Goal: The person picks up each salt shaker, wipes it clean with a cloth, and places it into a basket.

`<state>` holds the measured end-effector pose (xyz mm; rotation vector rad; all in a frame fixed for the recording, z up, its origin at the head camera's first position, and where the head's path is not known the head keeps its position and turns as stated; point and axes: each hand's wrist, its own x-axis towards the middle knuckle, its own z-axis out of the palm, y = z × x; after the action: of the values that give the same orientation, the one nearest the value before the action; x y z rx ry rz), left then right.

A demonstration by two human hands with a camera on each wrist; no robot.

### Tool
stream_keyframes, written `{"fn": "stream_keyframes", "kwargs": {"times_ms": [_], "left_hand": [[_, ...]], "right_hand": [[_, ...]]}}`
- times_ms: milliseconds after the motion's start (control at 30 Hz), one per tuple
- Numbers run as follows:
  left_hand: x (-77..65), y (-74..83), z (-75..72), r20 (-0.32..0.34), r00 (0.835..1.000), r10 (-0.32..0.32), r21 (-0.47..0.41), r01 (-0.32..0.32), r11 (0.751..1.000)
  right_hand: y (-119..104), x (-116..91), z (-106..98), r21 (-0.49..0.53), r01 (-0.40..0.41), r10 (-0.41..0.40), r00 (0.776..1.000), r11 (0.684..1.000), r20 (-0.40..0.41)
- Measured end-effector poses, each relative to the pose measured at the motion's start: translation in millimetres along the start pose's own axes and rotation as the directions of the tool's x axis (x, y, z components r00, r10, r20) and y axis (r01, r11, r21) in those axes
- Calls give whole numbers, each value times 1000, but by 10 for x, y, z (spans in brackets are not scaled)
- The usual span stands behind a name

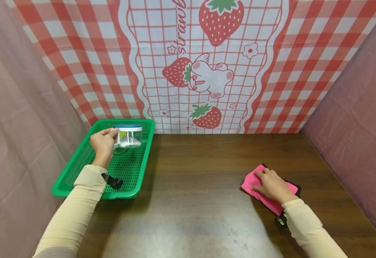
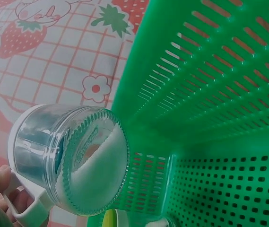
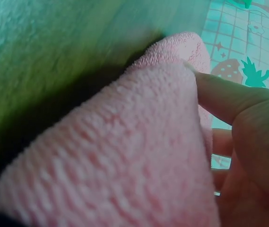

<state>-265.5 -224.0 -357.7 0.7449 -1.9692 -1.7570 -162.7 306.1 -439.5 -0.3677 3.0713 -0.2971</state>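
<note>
My left hand (image 1: 103,146) grips the white handle of a clear glass jar (image 2: 94,163) with a blue lid and white powder inside. The jar (image 1: 131,139) is tipped on its side, held over the far part of a green plastic basket (image 1: 145,161). Below it in the basket lies a second clear container with a yellow-green part (image 2: 109,218), mostly hidden. On the right of the table, my right hand (image 1: 273,187) holds a pink fluffy cloth (image 1: 255,179) with dark edging, thumb on one face and fingers behind it.
The brown wooden table (image 1: 194,190) runs between basket and cloth. A red-and-white checked strawberry curtain (image 1: 188,104) hangs at the back. Pinkish fabric walls (image 1: 355,107) close both sides, the left one close by the basket.
</note>
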Motion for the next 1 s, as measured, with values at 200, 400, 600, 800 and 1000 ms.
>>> {"fn": "stream_keyframes", "kwargs": {"times_ms": [200,400,600,800,1000], "left_hand": [[31,-34,13,7,1000,3,56,-4,998],[74,-87,55,5,1000,8,120,-8,993],[101,-122,114,-2,1000,22,209,-21,978],[100,-157,153,14,1000,28,255,-31,967],[115,-192,178,53,998,28,325,-44,945]], "right_hand": [[26,2,7,-8,-6,6,1000,1000,19],[39,16,5,-11,-7,7,1000,1000,30],[50,18,3,-9,0,1,1000,1000,28],[44,16,-1,1,-4,4,999,1000,43],[40,15,-14,6,-14,14,998,1000,60]]}}
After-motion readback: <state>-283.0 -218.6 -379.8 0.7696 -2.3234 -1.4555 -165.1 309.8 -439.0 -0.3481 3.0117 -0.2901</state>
